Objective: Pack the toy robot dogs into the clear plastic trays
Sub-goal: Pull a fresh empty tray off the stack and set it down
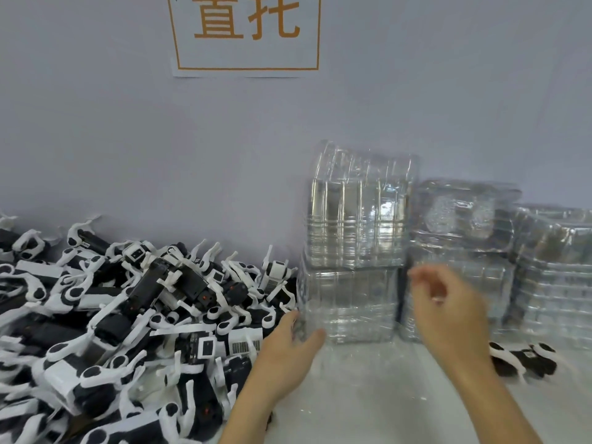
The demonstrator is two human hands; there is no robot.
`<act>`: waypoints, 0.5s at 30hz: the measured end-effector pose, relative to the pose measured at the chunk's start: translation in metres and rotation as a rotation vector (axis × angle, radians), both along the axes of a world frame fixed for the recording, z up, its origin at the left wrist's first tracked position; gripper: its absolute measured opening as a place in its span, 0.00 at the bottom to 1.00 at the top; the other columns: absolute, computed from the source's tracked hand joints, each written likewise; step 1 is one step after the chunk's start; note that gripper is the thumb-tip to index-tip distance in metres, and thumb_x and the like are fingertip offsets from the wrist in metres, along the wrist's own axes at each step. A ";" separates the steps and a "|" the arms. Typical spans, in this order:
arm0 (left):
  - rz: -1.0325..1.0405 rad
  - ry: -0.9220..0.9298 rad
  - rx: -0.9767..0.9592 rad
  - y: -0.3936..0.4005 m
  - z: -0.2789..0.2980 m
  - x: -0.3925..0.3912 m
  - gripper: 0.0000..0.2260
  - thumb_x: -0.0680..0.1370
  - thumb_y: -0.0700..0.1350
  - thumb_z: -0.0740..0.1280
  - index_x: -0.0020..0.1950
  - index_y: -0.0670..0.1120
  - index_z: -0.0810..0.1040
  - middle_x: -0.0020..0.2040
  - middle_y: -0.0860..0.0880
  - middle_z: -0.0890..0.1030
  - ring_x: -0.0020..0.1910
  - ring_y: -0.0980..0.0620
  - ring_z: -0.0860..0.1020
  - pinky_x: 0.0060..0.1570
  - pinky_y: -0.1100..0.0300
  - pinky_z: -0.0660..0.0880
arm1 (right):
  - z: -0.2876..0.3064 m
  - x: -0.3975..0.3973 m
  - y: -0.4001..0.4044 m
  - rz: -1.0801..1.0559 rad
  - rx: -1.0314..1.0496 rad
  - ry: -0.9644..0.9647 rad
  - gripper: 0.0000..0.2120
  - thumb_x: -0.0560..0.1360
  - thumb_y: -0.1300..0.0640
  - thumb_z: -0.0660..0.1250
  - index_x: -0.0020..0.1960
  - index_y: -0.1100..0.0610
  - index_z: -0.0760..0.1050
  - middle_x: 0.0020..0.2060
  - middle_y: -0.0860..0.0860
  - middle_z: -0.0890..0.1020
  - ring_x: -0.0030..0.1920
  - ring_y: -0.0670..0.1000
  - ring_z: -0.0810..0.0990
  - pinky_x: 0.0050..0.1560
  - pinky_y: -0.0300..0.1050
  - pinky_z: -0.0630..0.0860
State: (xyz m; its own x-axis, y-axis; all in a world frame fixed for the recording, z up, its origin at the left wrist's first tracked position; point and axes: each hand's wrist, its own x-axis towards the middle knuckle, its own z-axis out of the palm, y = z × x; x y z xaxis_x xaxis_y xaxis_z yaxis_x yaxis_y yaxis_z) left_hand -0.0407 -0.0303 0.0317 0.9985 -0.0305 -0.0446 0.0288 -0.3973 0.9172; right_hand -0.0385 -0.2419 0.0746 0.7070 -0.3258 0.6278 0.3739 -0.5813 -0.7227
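A big heap of black-and-white toy robot dogs (128,315) covers the left half of the white table. Stacks of clear plastic trays (355,225) stand against the wall at centre right. My left hand (288,344) holds the lower left corner of the front tray stack (349,306), thumb against its front face. My right hand (448,306) is blurred in the air in front of the trays, fingers loosely curled and holding nothing. One more toy dog (525,360) lies on the table behind my right forearm.
More clear tray stacks (551,274) fill the right side up to the frame edge. A grey wall with a paper sign (246,33) printed in orange rises behind everything. Bare white table surface (368,395) lies in front of the trays.
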 end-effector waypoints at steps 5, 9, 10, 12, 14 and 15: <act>0.015 -0.013 -0.040 0.000 -0.004 0.000 0.16 0.79 0.57 0.67 0.65 0.63 0.66 0.60 0.58 0.77 0.59 0.56 0.78 0.65 0.54 0.75 | -0.056 0.010 -0.017 0.141 -0.137 0.494 0.11 0.81 0.54 0.64 0.62 0.47 0.74 0.53 0.44 0.77 0.55 0.47 0.78 0.50 0.38 0.71; 0.023 -0.016 -0.012 -0.003 -0.009 -0.001 0.29 0.79 0.61 0.65 0.78 0.58 0.61 0.69 0.53 0.75 0.66 0.49 0.76 0.68 0.46 0.73 | -0.069 0.011 -0.016 0.155 -0.136 0.547 0.20 0.80 0.51 0.65 0.71 0.47 0.70 0.57 0.43 0.73 0.60 0.50 0.77 0.57 0.42 0.68; 0.029 -0.016 -0.015 -0.004 -0.010 -0.001 0.28 0.79 0.61 0.65 0.77 0.58 0.62 0.69 0.52 0.75 0.66 0.49 0.76 0.68 0.45 0.73 | -0.071 0.011 -0.016 0.148 -0.136 0.535 0.20 0.80 0.53 0.66 0.71 0.48 0.71 0.58 0.44 0.75 0.59 0.51 0.78 0.56 0.41 0.68; 0.036 -0.015 -0.019 -0.005 -0.011 -0.002 0.25 0.79 0.61 0.65 0.74 0.59 0.64 0.69 0.53 0.75 0.66 0.49 0.76 0.68 0.46 0.72 | -0.073 0.012 -0.017 0.133 -0.130 0.531 0.21 0.79 0.59 0.67 0.71 0.49 0.72 0.61 0.49 0.77 0.58 0.53 0.80 0.54 0.40 0.68; 0.028 -0.011 0.007 -0.004 -0.014 -0.001 0.28 0.78 0.63 0.65 0.77 0.59 0.62 0.69 0.53 0.75 0.66 0.50 0.76 0.69 0.46 0.72 | -0.073 0.011 -0.020 0.123 -0.136 0.534 0.22 0.78 0.61 0.67 0.71 0.49 0.73 0.62 0.51 0.79 0.57 0.53 0.81 0.52 0.40 0.68; 0.021 -0.007 0.025 -0.004 -0.015 -0.001 0.31 0.78 0.64 0.64 0.78 0.57 0.61 0.71 0.53 0.74 0.67 0.50 0.76 0.69 0.47 0.71 | -0.072 0.011 -0.021 0.117 -0.145 0.541 0.22 0.78 0.61 0.67 0.70 0.48 0.73 0.62 0.51 0.79 0.55 0.51 0.81 0.51 0.41 0.69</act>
State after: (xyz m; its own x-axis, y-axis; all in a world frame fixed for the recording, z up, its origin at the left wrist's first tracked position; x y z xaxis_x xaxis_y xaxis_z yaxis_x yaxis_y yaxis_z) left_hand -0.0417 -0.0340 0.0166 0.9992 -0.0086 -0.0380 0.0309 -0.4194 0.9073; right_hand -0.0278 -0.2632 0.0030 0.9664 -0.1630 0.1987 0.0409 -0.6660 -0.7448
